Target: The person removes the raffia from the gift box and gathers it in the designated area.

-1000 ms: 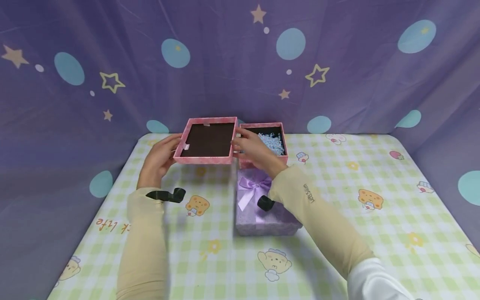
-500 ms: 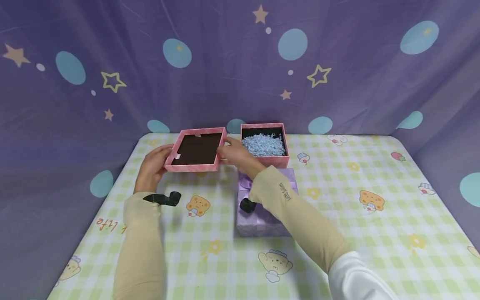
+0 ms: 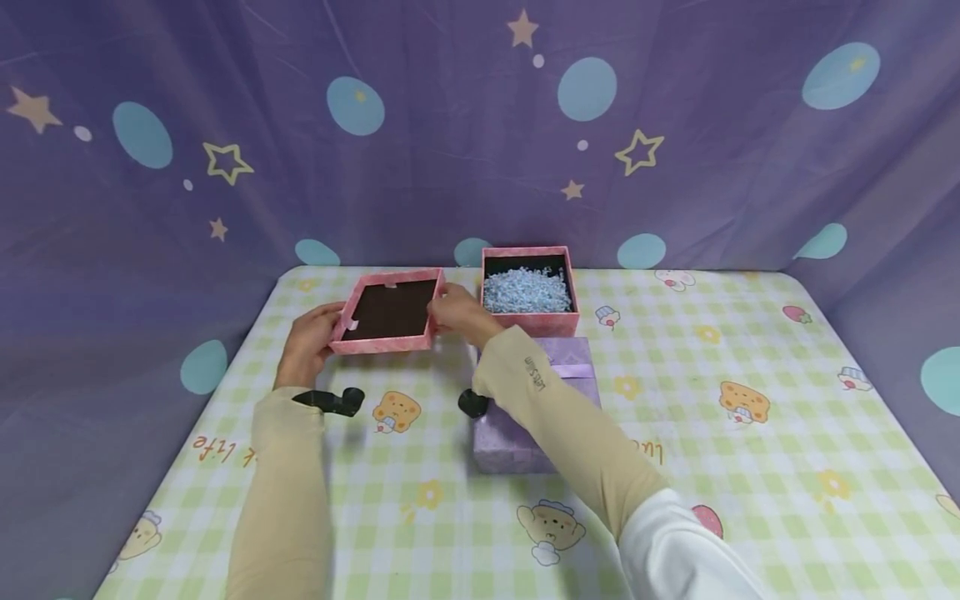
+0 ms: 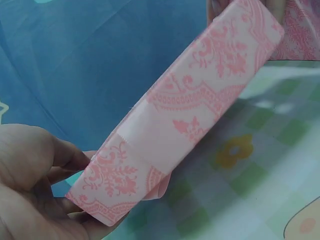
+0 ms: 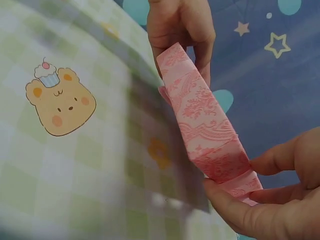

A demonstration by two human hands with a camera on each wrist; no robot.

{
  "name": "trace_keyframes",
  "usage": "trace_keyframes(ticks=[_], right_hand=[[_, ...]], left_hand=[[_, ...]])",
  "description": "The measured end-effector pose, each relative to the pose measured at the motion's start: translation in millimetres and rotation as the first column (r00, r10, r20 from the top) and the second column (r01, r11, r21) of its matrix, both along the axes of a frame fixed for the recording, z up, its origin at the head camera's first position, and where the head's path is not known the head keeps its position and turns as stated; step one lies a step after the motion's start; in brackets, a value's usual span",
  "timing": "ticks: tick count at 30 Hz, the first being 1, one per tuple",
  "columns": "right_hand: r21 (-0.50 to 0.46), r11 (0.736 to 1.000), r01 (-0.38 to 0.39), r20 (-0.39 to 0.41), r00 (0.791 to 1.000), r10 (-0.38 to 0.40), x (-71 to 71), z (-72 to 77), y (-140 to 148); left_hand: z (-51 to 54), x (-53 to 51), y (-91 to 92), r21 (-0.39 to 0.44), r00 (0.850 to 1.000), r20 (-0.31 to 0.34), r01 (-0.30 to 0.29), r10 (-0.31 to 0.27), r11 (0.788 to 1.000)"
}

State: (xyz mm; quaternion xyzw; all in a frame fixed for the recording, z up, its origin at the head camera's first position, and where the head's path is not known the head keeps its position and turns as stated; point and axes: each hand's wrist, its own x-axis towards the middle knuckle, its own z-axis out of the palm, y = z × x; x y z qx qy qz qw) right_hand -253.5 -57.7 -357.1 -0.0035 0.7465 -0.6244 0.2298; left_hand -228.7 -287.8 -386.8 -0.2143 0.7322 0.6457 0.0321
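A pink patterned box lid [image 3: 393, 310], its dark inner side turned up, is held slightly tilted over the left part of the table. My left hand [image 3: 306, 343] grips its left edge. Its right edge is pinched by my right hand [image 3: 459, 312], thumb and fingers on the two faces of the rim [image 5: 220, 155]. In the left wrist view a ribbon loop [image 4: 159, 190] pokes out from under the lid [image 4: 185, 100]. The matching pink box [image 3: 536, 322] stands to the right, holding light blue shredded filler [image 3: 527, 292].
A lavender gift box [image 3: 517, 442] sits in front of the pink box, partly hidden by my right forearm. The table carries a green checked cloth [image 3: 735, 500] with cartoon prints. A purple curtain [image 3: 465, 167] rises behind the table's back edge.
Both hands have carried the lid left and lower, away from the pink box. The filler, partly covered by my right hand before, now shows fully.
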Motion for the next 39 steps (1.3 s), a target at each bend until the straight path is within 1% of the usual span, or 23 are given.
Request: trace_keyframes(ticks=[4,9,12,15,17,22,27,29,32,33,35,37,39], right_hand=[[0.040,0.999,0.002,0.008,1.000,-0.002,-0.4,-2.5,-4.1],[0.022,1.000,-0.004,0.060,0.998,0.003,-2.2,-8.0,-5.4],[0.004,1.000,-0.016,0.095,0.995,0.016,-4.8,-11.5,-5.0],[-0.010,1.000,-0.027,0.138,0.990,0.028,-7.6,-13.7,-4.8],[-0.017,0.999,-0.032,0.164,0.986,0.034,-9.0,-14.1,-5.0],[-0.017,0.999,-0.044,0.201,0.978,0.047,-10.2,-13.0,-6.2],[-0.018,0.997,-0.075,0.227,0.971,0.077,-11.3,-12.9,-7.2],[-0.006,0.996,-0.093,0.228,0.969,0.092,-11.7,-13.1,-7.4],[0.027,0.992,-0.121,0.210,0.971,0.112,-11.7,-12.3,-7.0],[0.045,0.990,-0.135,0.195,0.973,0.123,-11.6,-11.4,-6.7],[0.111,0.979,-0.169,0.139,0.978,0.153,-10.8,-7.8,-5.5],[0.186,0.962,-0.200,0.069,0.979,0.191,-10.3,-1.8,-3.9],[0.262,0.941,-0.215,-0.007,0.974,0.225,-10.1,7.3,-1.6]], left_hand=[[-5.5,-1.4,-0.5,-0.028,1.000,0.018,-0.014,0.014,1.000],[-9.7,-0.9,0.9,-0.021,0.999,0.026,-0.044,0.044,0.999],[-10.8,-0.4,1.6,-0.035,0.999,0.027,-0.041,0.042,0.999],[-12.2,-0.6,2.1,-0.055,0.999,0.034,-0.029,0.031,0.998],[-13.2,-0.6,2.3,-0.076,0.999,0.035,-0.010,0.012,0.997],[-14.9,-0.3,1.8,-0.137,0.998,0.052,0.035,-0.029,0.990],[-12.4,0.8,4.0,-0.166,0.997,0.068,0.037,-0.026,0.985],[-10.6,1.2,5.0,-0.179,0.997,0.070,0.049,-0.037,0.983],[-8.1,1.1,4.9,-0.205,0.996,0.070,0.064,-0.051,0.977],[-7.7,0.8,4.9,-0.216,0.997,0.065,0.061,-0.048,0.974],[-5.3,0.3,4.5,-0.263,0.998,0.058,0.050,-0.036,0.963],[-1.2,-0.4,5.2,-0.329,0.999,0.047,0.018,-0.003,0.944],[5.4,-0.8,7.6,-0.392,0.999,0.025,-0.015,0.026,0.920]])
